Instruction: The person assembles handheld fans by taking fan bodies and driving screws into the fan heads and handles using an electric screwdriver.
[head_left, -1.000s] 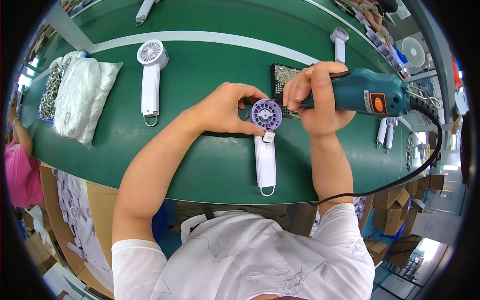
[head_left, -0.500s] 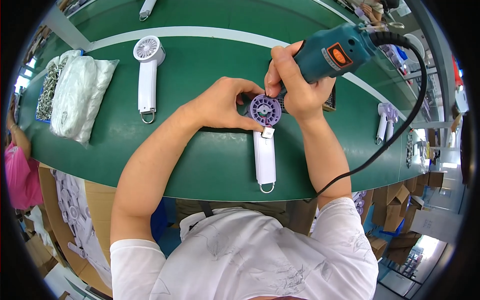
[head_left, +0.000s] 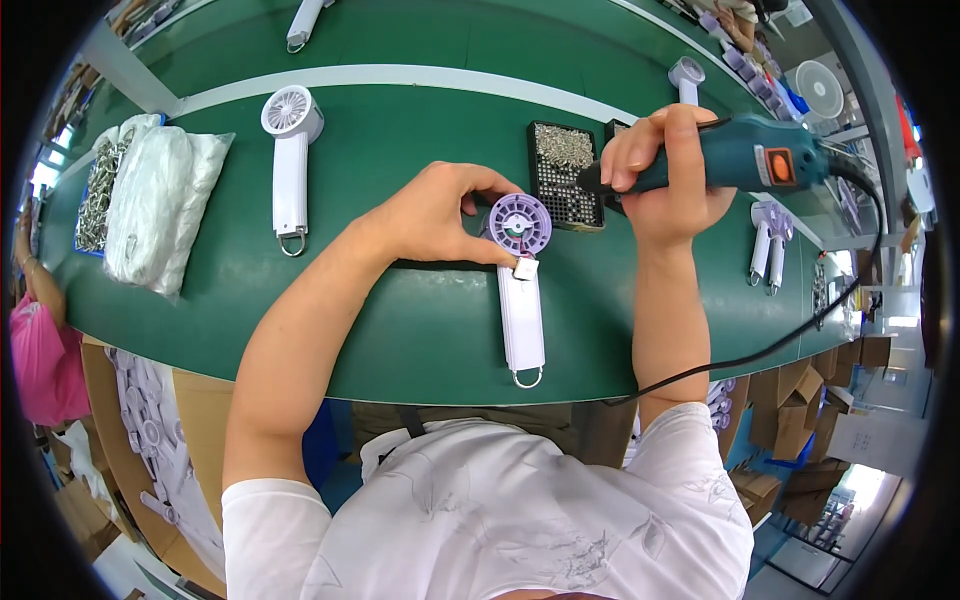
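Observation:
My left hand (head_left: 447, 213) grips the round purple head of a handheld fan (head_left: 521, 318), thumb and fingers to either side of it. The fan lies on the green table, its white handle and metal ring toward me. Its head is uncovered, with wires showing and a small white tag-like piece at the neck. My right hand (head_left: 672, 175) is wrapped round a teal electric screwdriver (head_left: 748, 155) with a black cord. The screwdriver's dark tip points left, over a black screw tray (head_left: 567, 175) with rows of holes and loose small screws.
A white fan (head_left: 290, 165) lies to the left. Beyond it sit a plastic-bagged bundle (head_left: 160, 200) and a blue bin of metal rings (head_left: 95, 205). More fans (head_left: 770, 240) lie at the right. Boxes of fan parts (head_left: 150, 430) stand below the table's edge.
My right hand has carried the screwdriver from the fan head rightward to the screw tray, and tilted it flatter. My left hand stays on the fan, which has shifted slightly left in view.

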